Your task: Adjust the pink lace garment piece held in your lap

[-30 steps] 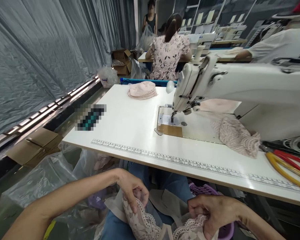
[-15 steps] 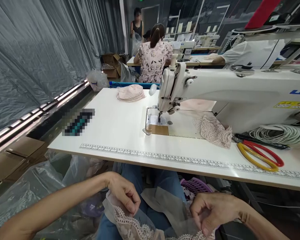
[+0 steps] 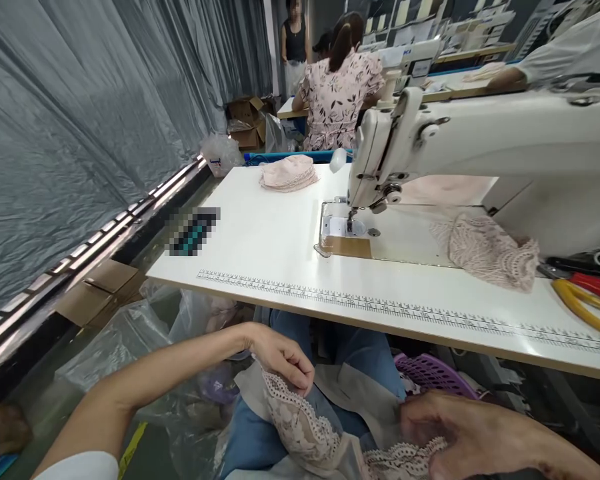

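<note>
My left hand [image 3: 283,358] pinches one end of a pale pink lace piece [image 3: 300,420] over my lap, below the table edge. At the bottom right my right hand [image 3: 460,433] is closed on the other end of the same lace, which lies on a grey-beige fabric sheet [image 3: 360,400] across my blue-jeaned legs. Above them stands the white sewing table [image 3: 260,247] with a white sewing machine [image 3: 480,147], its needle over the plate [image 3: 347,230].
A bunched lace piece [image 3: 490,250] lies right of the needle, and a stack of pink cups [image 3: 287,173] sits at the table's far side. Red and yellow loops [image 3: 587,297] lie at right. A purple basket [image 3: 435,373], plastic bags and cardboard are below. Other people work at tables behind.
The view has dipped and shifted. My left hand has lifted its end of the lace slightly, and my right hand has dropped lower and to the right, still gripping the lace.
</note>
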A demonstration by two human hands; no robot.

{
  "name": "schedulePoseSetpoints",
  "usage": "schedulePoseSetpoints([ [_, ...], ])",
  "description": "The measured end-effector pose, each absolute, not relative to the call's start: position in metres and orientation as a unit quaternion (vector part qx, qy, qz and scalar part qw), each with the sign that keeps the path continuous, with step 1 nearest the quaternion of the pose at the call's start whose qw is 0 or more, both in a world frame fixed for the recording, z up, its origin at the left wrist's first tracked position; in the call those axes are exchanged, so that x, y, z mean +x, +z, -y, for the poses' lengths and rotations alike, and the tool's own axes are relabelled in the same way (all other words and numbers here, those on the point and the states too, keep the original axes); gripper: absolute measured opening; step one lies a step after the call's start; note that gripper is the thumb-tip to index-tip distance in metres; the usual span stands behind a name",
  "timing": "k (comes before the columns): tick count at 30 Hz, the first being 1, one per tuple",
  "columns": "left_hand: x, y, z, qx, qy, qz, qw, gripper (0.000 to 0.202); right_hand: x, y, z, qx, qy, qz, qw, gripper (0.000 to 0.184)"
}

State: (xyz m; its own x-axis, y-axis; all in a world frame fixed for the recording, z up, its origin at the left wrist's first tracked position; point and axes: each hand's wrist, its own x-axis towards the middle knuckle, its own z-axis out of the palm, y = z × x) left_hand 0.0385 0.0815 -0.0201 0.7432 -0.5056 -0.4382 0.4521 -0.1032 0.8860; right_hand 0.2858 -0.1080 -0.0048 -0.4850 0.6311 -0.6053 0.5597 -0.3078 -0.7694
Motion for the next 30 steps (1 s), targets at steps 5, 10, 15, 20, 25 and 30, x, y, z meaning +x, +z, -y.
schedulePoseSetpoints([
  [5, 0.046, -0.008, -0.086, 0.668, -0.393, 0.034, 0.631, 0.033, 0.257, -0.008, 0.099, -0.49, 0.63, 0.602, 0.033, 0.042],
  [10, 0.072, -0.005, -0.059, 0.762, -0.361, 0.003, 0.538, 0.059, 0.255, -0.013, 0.089, -0.432, 0.692, 0.575, 0.066, 0.035],
  [15, 0.1, -0.035, -0.008, 0.762, -0.276, -0.081, 0.581, 0.041, 0.262, -0.018, 0.088, -0.454, 0.688, 0.56, 0.087, 0.037],
  [20, 0.085, -0.053, 0.009, 0.661, -0.231, -0.173, 0.692, 0.035, 0.282, -0.016, 0.095, -0.484, 0.684, 0.539, 0.087, 0.042],
  [25, 0.061, -0.051, 0.0, 0.631, -0.203, -0.113, 0.74, 0.051, 0.299, -0.014, 0.107, -0.467, 0.704, 0.524, 0.11, 0.04],
  [30, 0.055, -0.05, 0.005, 0.608, -0.182, -0.14, 0.76, 0.057, 0.295, -0.02, 0.112, -0.453, 0.716, 0.501, 0.176, 0.038],
])
